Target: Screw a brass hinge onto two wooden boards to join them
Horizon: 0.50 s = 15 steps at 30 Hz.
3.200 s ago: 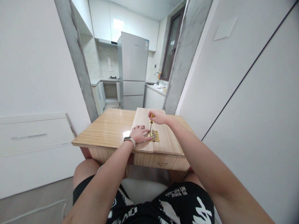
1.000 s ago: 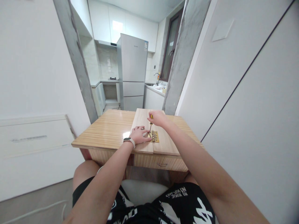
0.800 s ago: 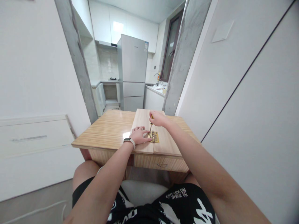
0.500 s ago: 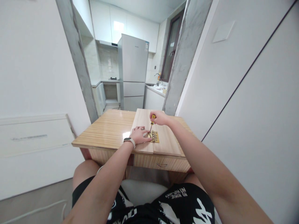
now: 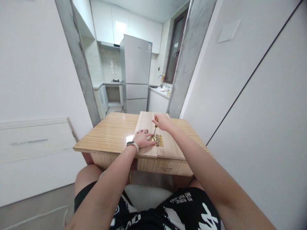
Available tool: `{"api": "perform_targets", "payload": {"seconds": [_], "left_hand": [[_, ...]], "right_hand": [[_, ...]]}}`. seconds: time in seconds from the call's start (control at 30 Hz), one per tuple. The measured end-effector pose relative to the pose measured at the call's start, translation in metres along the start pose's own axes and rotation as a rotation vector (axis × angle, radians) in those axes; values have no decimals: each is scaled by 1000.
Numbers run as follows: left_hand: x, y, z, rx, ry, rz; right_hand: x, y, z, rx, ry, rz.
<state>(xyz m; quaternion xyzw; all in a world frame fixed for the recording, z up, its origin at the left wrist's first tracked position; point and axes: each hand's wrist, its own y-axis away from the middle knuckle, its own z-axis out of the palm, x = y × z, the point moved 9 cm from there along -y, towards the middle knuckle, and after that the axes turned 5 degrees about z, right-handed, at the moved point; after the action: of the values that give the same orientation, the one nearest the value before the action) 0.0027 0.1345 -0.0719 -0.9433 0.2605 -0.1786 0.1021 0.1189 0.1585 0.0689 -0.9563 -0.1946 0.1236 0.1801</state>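
My right hand (image 5: 164, 122) is wrapped round the handle of a yellow-and-black screwdriver (image 5: 155, 126), its shaft angled down to the left side of a brass hinge (image 5: 160, 140). That hinge lies across the seam between two pale wooden boards, the left board (image 5: 145, 119) and the right board (image 5: 171, 147). Flat on the left board, my left hand (image 5: 143, 139) has its fingers spread, with the thumb by the hinge's lower left edge. It partly covers the left leaf. Whether a screw sits under the screwdriver's tip is too small to tell.
The boards rest on a glossy wood-grain table (image 5: 112, 131) with a front drawer (image 5: 177, 168). My legs are beneath its front edge. A white panelled wall (image 5: 251, 105) stands close on the right. Beyond the table are a fridge (image 5: 136, 60) and a kitchen counter (image 5: 158, 92).
My right hand has rolled a little round the screwdriver, so less of the handle shows, and my right forearm has dipped slightly. My left hand stays in place.
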Motion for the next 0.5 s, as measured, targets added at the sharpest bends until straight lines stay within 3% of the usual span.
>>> {"api": "perform_targets", "payload": {"seconds": [0.17,0.33,0.5], "left_hand": [[0,0,0,3,-2,-1],[-1,0,1,5,4,0],[-2,0,2,-1,8,3]], "right_hand": [[-2,-2,9,-157,-273,-64],[6,0,21,-396,-447,2],[9,-1,17,-338,-464,27]]}}
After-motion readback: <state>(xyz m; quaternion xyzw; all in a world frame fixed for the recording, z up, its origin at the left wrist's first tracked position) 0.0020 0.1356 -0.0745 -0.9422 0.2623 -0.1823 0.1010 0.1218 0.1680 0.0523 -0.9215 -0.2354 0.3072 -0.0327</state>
